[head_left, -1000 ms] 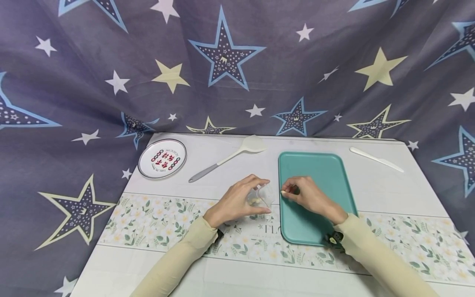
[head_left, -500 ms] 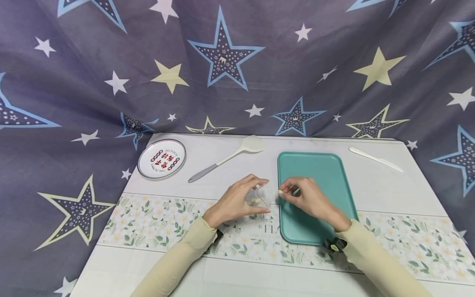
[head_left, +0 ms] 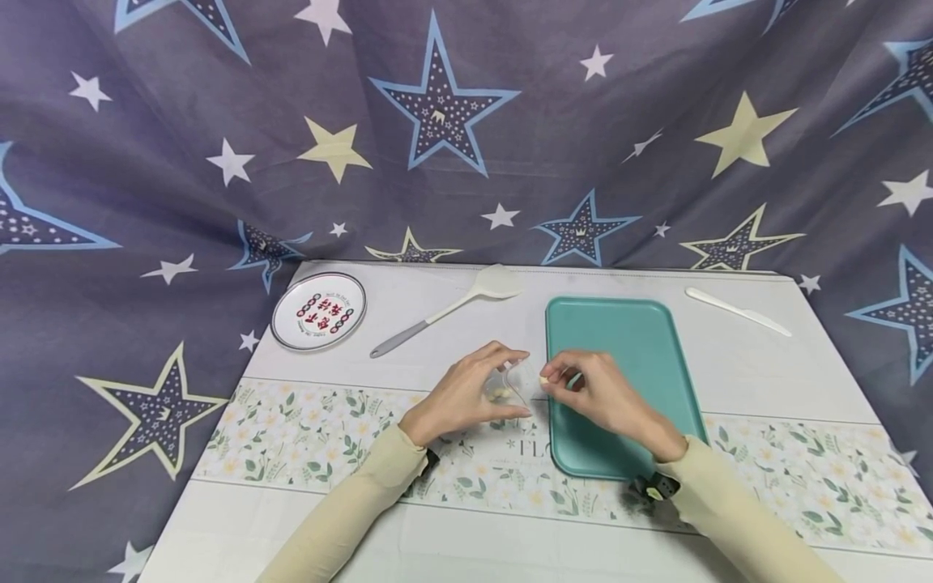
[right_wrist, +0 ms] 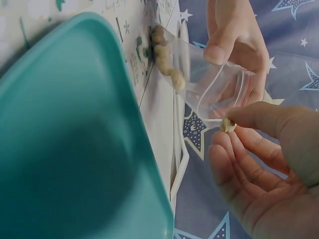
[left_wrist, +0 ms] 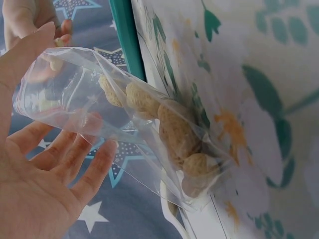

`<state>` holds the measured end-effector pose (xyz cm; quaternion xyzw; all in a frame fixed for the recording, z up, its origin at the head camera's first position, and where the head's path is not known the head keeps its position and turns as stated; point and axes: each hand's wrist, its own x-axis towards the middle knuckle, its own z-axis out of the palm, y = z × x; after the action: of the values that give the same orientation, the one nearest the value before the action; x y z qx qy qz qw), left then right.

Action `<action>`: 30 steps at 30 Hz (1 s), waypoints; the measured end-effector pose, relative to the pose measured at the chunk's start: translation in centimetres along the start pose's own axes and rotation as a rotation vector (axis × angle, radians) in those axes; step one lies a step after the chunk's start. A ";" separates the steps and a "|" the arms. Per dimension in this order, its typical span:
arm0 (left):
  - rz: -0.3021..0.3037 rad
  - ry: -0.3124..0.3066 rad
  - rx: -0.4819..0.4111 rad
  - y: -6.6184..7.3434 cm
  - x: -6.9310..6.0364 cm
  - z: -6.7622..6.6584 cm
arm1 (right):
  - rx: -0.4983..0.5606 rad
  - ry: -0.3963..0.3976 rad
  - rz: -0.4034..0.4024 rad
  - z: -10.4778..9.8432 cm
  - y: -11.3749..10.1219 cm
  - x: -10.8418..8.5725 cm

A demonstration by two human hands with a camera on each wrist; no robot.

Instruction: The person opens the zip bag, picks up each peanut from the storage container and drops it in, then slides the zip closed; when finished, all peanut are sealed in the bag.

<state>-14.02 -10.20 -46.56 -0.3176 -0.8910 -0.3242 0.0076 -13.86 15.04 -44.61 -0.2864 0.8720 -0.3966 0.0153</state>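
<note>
My left hand (head_left: 462,394) holds a clear zip bag (left_wrist: 75,92), thumb on one side and fingers on the other, with its mouth spread toward the right hand. Several peanuts in their shells (left_wrist: 172,127) lie in the bottom of the bag, which is close to the tabletop. Between thumb and fingertips my right hand (head_left: 601,394) pinches a single peanut (right_wrist: 228,124) right at the bag's mouth. Most of that peanut is covered by the fingers. Below the right hand is a teal tray (head_left: 627,332).
A white plate with red lettering (head_left: 309,301) sits at the back left. A spatula with a grey handle (head_left: 452,308) lies behind the left hand. Right of the tray there is a white knife (head_left: 739,312). A starry curtain (head_left: 539,162) hangs behind the table.
My right hand has moved left with the peanut, from over the tray's left rim to the mouth of the bag. The left hand and bag have stayed almost still.
</note>
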 end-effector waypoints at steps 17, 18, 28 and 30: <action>0.007 -0.004 -0.003 0.1 0.1 -0.1 | 0.005 -0.016 -0.033 1.0 -0.9 0.4; 0.007 -0.005 -0.004 0.1 0.1 0.0 | 0.006 -0.017 -0.035 1.1 -0.9 0.4; 0.012 0.000 -0.003 0.0 0.1 0.0 | 0.030 -0.031 -0.034 1.4 -0.9 0.5; 0.011 -0.002 -0.004 0.1 0.1 0.0 | 0.033 -0.036 -0.032 1.4 -1.0 0.5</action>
<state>-14.05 -10.13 -46.51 -0.3231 -0.8885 -0.3257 0.0079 -13.43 13.34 -44.81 -0.3068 0.8604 -0.4059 0.0293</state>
